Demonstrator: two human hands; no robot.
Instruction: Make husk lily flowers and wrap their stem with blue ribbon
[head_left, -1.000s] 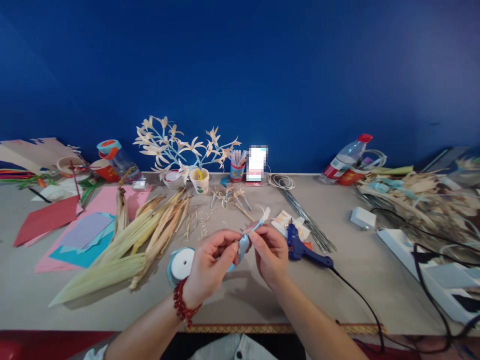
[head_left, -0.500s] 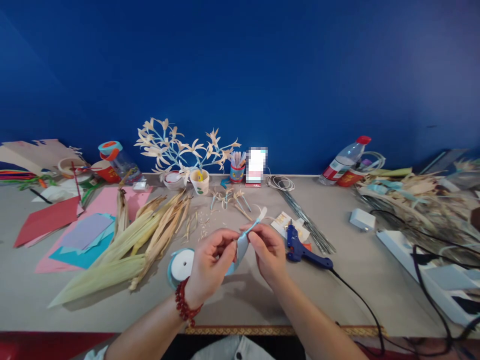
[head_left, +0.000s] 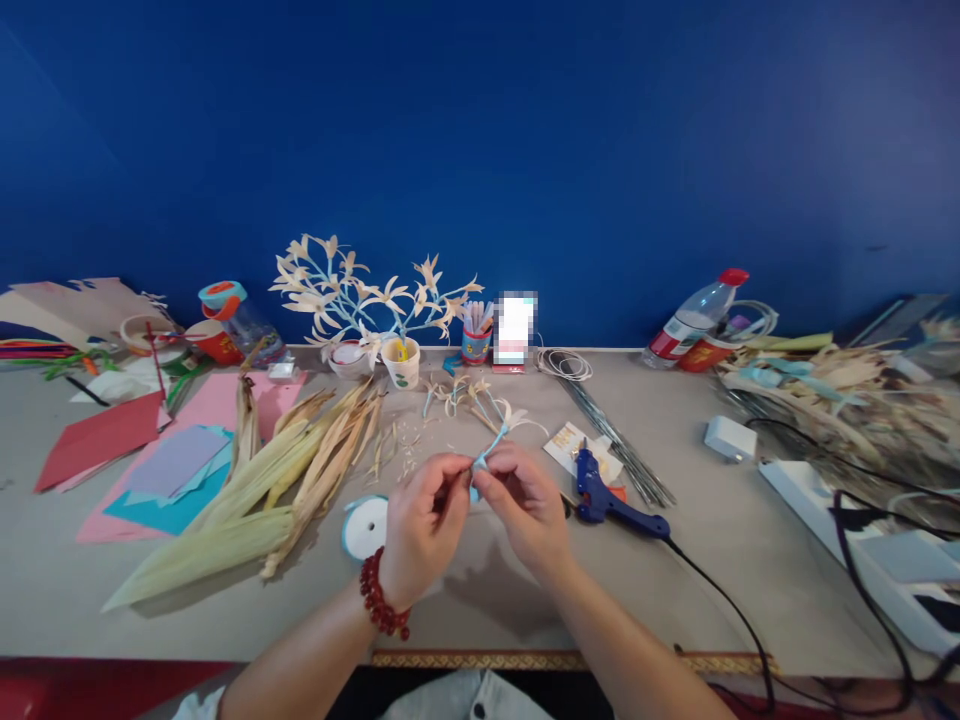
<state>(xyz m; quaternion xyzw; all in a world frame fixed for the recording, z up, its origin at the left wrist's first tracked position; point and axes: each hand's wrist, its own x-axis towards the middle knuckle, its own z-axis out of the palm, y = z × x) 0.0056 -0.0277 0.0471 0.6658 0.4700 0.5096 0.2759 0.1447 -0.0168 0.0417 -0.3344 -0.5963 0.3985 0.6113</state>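
With our left hand (head_left: 424, 525) and right hand (head_left: 529, 510) almost meeting, we pinch the blue stem (head_left: 493, 443) of a pale flower (head_left: 514, 419) between narrowed fingers, above the middle of the bench (head_left: 697, 590). The flower leans up and away from us, beyond our fingertips. Near our left wrist lies a white spool (head_left: 365, 527); a blue glue gun (head_left: 600, 495) rests to our right, and corn husks (head_left: 217, 540) spread well to our left.

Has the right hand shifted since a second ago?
Yes: the right hand has moved slightly left, widening its gap from the blue glue gun on the table.
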